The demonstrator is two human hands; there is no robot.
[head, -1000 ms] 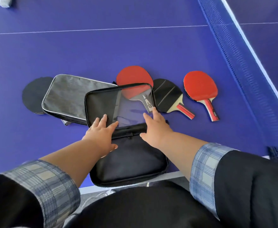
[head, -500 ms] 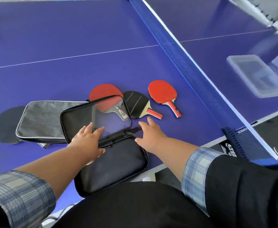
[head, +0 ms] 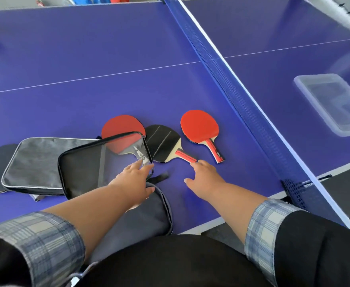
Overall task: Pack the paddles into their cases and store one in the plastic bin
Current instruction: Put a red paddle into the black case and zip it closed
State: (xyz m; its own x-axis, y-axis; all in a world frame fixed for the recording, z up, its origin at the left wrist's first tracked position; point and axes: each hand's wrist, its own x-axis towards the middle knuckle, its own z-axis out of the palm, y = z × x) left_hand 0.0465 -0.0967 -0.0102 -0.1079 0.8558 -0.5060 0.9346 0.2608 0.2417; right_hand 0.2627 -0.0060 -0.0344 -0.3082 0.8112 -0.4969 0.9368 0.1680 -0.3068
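Right hand [head: 205, 179]: fingers spread, gripping nothing, index tip at handle end of black-faced paddle [head: 162, 146]; red-faced paddle [head: 200, 126] just beyond. Left hand [head: 135, 181]: straight fingers against raised lid of open black zip case [head: 83, 168], lid screening another red paddle [head: 122, 125]. Clear plastic bin [head: 335, 104] beyond blue net [head: 232, 90].

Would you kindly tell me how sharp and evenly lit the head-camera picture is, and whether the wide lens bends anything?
Head view: light is soft and even, with only a faint shadow under the right hand; the red paddle is fairly sharp, while the plastic bin near the right edge is smeared by blur; the table's white line shows hardly any bowing.
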